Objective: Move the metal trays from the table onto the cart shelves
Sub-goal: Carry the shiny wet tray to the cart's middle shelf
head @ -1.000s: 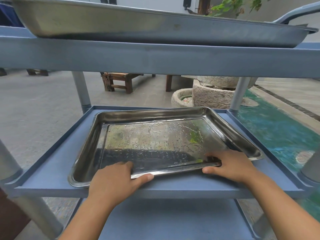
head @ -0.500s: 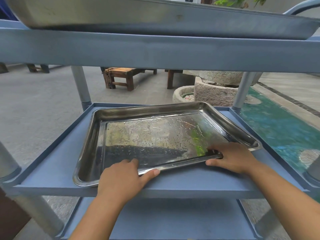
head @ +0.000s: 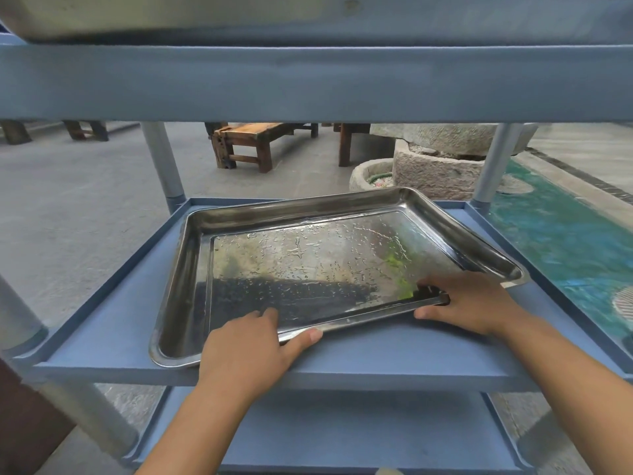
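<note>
A shiny rectangular metal tray (head: 308, 258), wet with droplets, lies slightly skewed on the middle shelf (head: 113, 334) of a blue cart. My left hand (head: 246, 351) grips its near rim left of centre, fingers inside and thumb under the edge. My right hand (head: 472, 303) holds the near rim towards the right corner the same way. A second metal tray (head: 171, 12) rests on the top shelf (head: 308, 80), seen from below at the frame's top.
Grey cart posts (head: 162, 162) stand at the shelf corners. The bottom shelf (head: 325, 437) lies below. Beyond the cart are a wooden bench (head: 250, 142), stone troughs (head: 435, 166), and a green pool (head: 565, 241) on the right.
Both hands have pushed the tray further onto the middle shelf, away from me. My view has dropped lower, so the top shelf now fills more of the frame.
</note>
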